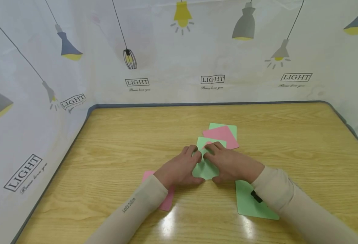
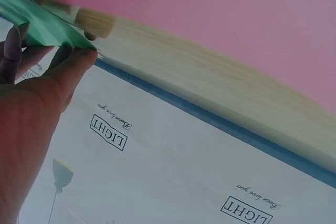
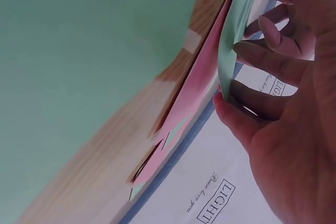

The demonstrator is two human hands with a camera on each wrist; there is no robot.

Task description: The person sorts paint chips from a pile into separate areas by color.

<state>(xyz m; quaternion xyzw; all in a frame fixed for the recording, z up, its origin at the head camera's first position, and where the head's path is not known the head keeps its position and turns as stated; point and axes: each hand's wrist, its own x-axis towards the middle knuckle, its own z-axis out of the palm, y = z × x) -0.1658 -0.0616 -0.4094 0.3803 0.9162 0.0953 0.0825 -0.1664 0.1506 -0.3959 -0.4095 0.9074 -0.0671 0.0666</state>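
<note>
Both hands hold a green card point(image 1: 209, 173) near the middle of the wooden table. My left hand point(image 1: 180, 167) grips its left edge, thumb at the near corner and fingers along the side. On the opposite edge, my right hand point(image 1: 232, 164) pinches the card between thumb and fingers. The right wrist view shows this green card point(image 3: 227, 59) bowed, over a pink card point(image 3: 197, 87). A small pink patch point(image 1: 209, 144) shows by the right fingertips. Just beyond, a pink card point(image 1: 232, 144) overlaps another green card point(image 1: 233, 128).
A pink card point(image 1: 166, 203) lies partly hidden under the left forearm. Under the right forearm is a larger green card point(image 1: 246, 203), with a small black object point(image 1: 256, 196) by the cuff. A white sheet point(image 1: 173, 67) printed with lamps stands round the table point(image 1: 121, 135).
</note>
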